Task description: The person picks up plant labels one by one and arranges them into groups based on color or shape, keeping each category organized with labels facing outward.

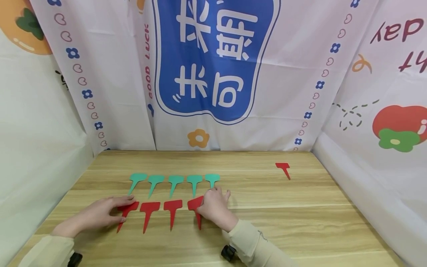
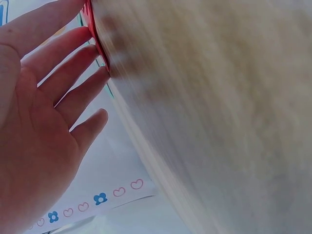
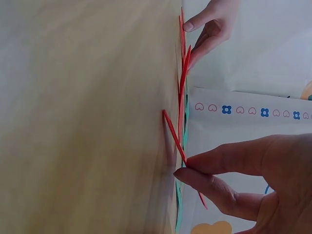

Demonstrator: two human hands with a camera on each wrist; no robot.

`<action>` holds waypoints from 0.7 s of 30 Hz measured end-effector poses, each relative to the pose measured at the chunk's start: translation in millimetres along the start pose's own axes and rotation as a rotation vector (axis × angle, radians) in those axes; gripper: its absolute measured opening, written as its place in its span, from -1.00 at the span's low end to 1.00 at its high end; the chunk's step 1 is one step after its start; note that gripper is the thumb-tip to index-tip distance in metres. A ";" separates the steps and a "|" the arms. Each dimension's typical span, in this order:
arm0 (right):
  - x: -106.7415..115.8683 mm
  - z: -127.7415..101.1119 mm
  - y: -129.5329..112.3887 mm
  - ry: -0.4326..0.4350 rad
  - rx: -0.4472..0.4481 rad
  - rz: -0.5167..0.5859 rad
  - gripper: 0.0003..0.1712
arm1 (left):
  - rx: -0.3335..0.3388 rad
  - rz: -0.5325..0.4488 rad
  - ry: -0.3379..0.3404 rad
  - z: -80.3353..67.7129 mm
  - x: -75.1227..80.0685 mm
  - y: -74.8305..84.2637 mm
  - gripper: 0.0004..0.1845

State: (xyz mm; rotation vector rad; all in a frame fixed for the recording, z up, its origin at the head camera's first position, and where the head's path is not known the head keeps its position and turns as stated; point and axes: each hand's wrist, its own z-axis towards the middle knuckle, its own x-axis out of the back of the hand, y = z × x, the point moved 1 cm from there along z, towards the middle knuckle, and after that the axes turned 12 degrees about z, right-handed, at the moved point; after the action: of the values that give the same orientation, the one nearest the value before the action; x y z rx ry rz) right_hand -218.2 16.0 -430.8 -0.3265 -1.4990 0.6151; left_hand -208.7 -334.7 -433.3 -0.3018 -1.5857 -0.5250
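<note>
My right hand [image 1: 217, 208] pinches a red T-shaped plant label [image 1: 195, 203] between thumb and finger, at the right end of a red row. The right wrist view shows this label [image 3: 173, 131] tilted up from the table. At the row's left end, my left hand [image 1: 100, 215] rests its fingertips on another red label [image 1: 128, 208], partly covering it. Between the hands lie two more red labels, one [image 1: 150, 207] left of the other [image 1: 172, 205]. Behind them runs a row of several green labels [image 1: 175, 180]; my right hand partly hides the rightmost one [image 1: 212, 178].
A lone red label [image 1: 283, 167] lies toward the back right of the wood-grain table [image 1: 300, 222]. Printed white cloth [image 1: 120, 74] hangs behind the table and along both sides. A dark strap piece [image 1: 228, 253] shows at the right wrist.
</note>
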 end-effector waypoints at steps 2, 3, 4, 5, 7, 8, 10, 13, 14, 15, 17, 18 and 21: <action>-0.1 0.2 -1.2 0.002 0.004 -0.009 -0.50 | 0.002 -0.003 0.001 0.0 0.2 0.4 -0.39; -0.2 0.0 -1.7 0.002 0.005 -0.009 -0.50 | 0.003 -0.004 0.003 -0.2 0.2 0.5 -0.39; -0.2 -0.1 -2.2 0.002 0.005 -0.010 -0.50 | 0.004 -0.003 0.005 -0.2 0.1 0.4 -0.39; -0.2 -0.3 -2.6 0.003 0.004 -0.008 -0.50 | 0.004 -0.003 0.005 -0.4 -0.1 0.3 -0.39; -0.2 -0.7 -3.2 0.001 0.003 -0.010 -0.50 | 0.005 -0.001 0.003 -0.4 -0.5 -0.1 -0.39; -0.3 -0.8 -3.1 0.001 0.004 -0.012 -0.50 | 0.004 -0.001 0.003 -0.3 -0.6 -0.4 -0.38; 0.1 -0.7 -2.4 0.005 0.006 -0.016 -0.53 | 0.003 -0.003 0.002 -0.2 -0.8 -0.6 -0.38; 1.1 0.4 1.7 0.037 0.020 -0.020 -0.62 | 0.001 -0.004 0.001 0.0 -0.5 -0.3 -0.38; 1.8 0.9 3.6 0.053 0.026 -0.021 -0.66 | 0.002 -0.005 0.002 0.1 -0.3 -0.1 -0.38; 2.8 1.5 5.6 0.070 0.032 -0.023 -0.69 | 0.002 -0.005 0.002 0.1 -0.1 0.1 -0.38; 4.1 3.3 10.5 0.106 0.044 -0.025 -0.74 | 0.002 -0.001 0.003 0.1 0.2 0.3 -0.39; 5.0 4.4 12.6 0.123 0.047 -0.029 -0.76 | 0.003 -0.001 0.002 0.0 0.1 0.2 -0.38; 8.8 7.8 18.5 0.152 0.053 -0.039 -0.82 | 0.004 -0.001 0.002 -0.3 -0.1 -0.3 -0.38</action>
State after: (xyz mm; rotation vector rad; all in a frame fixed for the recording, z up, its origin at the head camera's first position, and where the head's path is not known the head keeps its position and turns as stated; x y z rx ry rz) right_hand -229.5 34.6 -433.4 -0.2961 -1.3379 0.5848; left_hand -208.6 -335.1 -433.5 -0.2977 -1.5846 -0.5232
